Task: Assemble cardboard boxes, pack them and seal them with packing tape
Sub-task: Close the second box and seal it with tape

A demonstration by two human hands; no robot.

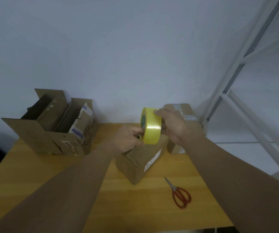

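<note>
Now: left hand [128, 138], right hand [174, 125] fingers grip tape roll [152, 130] on edge over box [140, 163], axis sideways.

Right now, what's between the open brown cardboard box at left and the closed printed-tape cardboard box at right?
Head view: a yellow packing tape roll held by the left hand and right hand, over a small closed cardboard box.

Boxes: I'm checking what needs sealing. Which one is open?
The large box on the left: its flaps stand up, contents showing. The middle box under the tape roll and the back-right box are closed.
</note>
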